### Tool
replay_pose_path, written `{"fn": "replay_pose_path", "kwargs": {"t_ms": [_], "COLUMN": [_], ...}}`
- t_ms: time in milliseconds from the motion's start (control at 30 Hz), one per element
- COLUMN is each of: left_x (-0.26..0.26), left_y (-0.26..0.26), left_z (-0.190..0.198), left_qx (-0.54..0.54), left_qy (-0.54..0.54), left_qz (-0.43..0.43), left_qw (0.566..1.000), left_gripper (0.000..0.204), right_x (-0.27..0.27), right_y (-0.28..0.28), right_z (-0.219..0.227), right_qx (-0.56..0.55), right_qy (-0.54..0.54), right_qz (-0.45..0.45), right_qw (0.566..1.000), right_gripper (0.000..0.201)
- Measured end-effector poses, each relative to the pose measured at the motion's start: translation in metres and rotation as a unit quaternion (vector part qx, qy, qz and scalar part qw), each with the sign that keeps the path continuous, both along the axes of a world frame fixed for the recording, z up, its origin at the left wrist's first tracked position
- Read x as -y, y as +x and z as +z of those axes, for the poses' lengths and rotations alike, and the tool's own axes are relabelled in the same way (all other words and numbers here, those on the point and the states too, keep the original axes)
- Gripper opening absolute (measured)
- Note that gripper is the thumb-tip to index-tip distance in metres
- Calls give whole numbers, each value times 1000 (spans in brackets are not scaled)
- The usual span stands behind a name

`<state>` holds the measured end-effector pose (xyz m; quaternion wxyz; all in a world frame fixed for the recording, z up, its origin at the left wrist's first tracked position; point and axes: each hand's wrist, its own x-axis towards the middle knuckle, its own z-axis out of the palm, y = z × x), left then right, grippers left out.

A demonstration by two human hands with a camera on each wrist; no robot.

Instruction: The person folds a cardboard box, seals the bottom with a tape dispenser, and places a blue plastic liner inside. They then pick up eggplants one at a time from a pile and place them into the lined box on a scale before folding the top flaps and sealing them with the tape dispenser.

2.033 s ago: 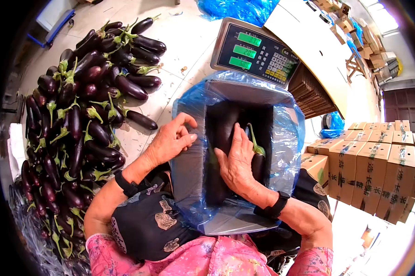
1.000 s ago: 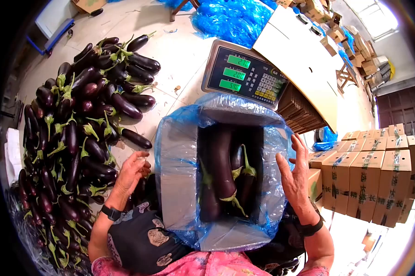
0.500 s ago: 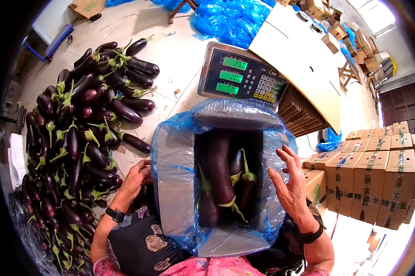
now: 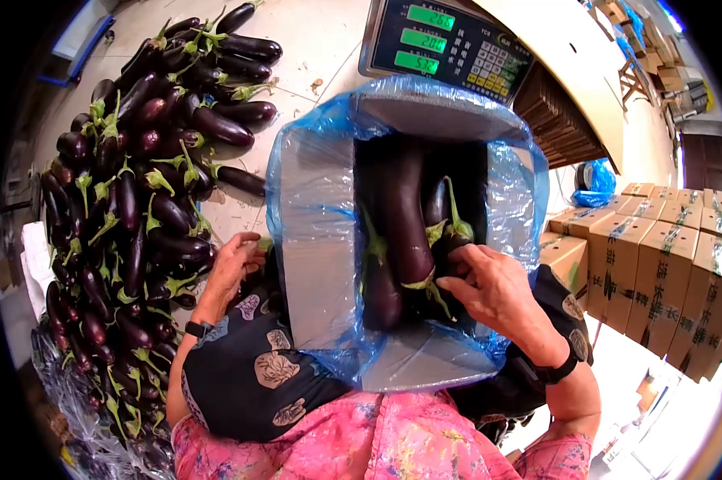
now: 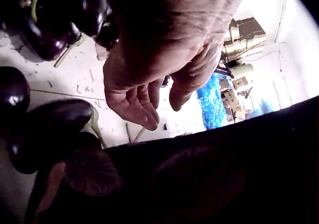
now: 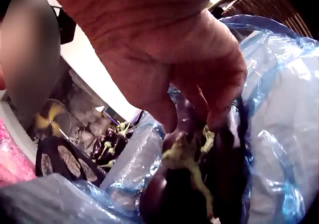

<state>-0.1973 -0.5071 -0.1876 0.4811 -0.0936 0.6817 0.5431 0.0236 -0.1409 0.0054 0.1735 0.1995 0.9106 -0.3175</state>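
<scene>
A box lined with blue plastic (image 4: 317, 240) stands between the person's legs, with several eggplants inside. The largest eggplant (image 4: 407, 212) lies with its green cap toward the person. Over the right part of the box, the right hand (image 4: 497, 292) reaches down with bent fingers. In the right wrist view, the right hand (image 6: 174, 59) has thumb and fingers apart at the green caps, touching the eggplants (image 6: 154, 194). Left of the box, the left hand (image 4: 231, 272) hangs by the knee; in the left wrist view its fingers (image 5: 137, 107) are loosely curled, holding nothing.
A large heap of eggplants (image 4: 133, 264) covers the floor at the left. Beyond the box sits a scale (image 4: 457, 48) with green displays, beside a pale table (image 4: 573, 48). Packed cartons (image 4: 649, 256) are stacked at the right, flat cardboard (image 4: 557, 116) under the table.
My right hand has moved from the box's right rim inward and down onto the eggplants. The left hand stays beside the box. The head view has shifted, so the scale appears higher.
</scene>
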Motion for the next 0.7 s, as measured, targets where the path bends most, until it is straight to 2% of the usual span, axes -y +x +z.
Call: {"fn": "replay_pose_path", "kwargs": {"t_ms": [100,233,367,400,433,467,500,567,633,700], "left_x": [2,-23,-67,-80,-93,-108,-123,-151,-175,-194], "left_y": [-18,-47,-61,-62,-67,-68,-69,-74,-76,-80], "left_z": [12,73,144,155,169,177,181,180,176,171], "left_qx": [-60,-185,-291,-301,-329,-354,-380,-401,-425,-455], "left_qy": [43,58,52,55,48,64,81,89,80,54], "left_qz": [-12,-71,-152,-154,-197,-213,-230,-277,-319,-354], "left_qw": [997,978,943,939,923,908,893,869,843,815], "left_gripper": [41,42,41,40,40,42,44,50,55,58], "right_x": [15,24,0,-11,-20,-26,-37,-67,-89,-97], "right_y": [10,10,-2,-11,-19,-29,-34,-41,-46,-47], "right_z": [-13,-20,-5,4,14,29,33,21,5,-4], "right_qx": [13,22,-118,-166,-232,-242,-277,-304,-286,-259], "right_qy": [38,79,116,117,137,124,148,286,339,267], "right_qz": [49,76,45,-2,-41,-100,-105,-55,-38,-56], "right_qw": [998,994,985,979,962,957,944,907,896,927], "right_gripper": [37,37,30,28,29,32,36,54,62,66]}}
